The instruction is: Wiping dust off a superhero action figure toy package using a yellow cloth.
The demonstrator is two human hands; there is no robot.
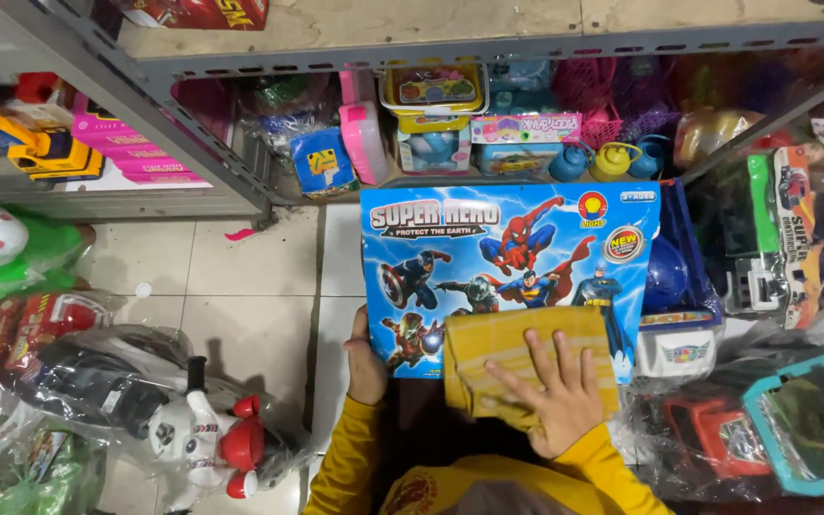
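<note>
Setting: a toy shop aisle with a pale tiled floor [240, 286]; a grey metal shelf [488, 43] is running above the blue toy box [507, 257], which is standing upright in front of the person. One box, one cloth, two hands are showing. The left hand [366, 358] is gripping the box's lower left edge, fingers curled behind it and out of sight. The right hand [555, 396] is lying flat, fingers spread, pressing a yellow cloth [488, 358] against the box's lower front. Left of the box, a plastic-wrapped toy motorcycle [202, 429] is lying on the floor.
</note>
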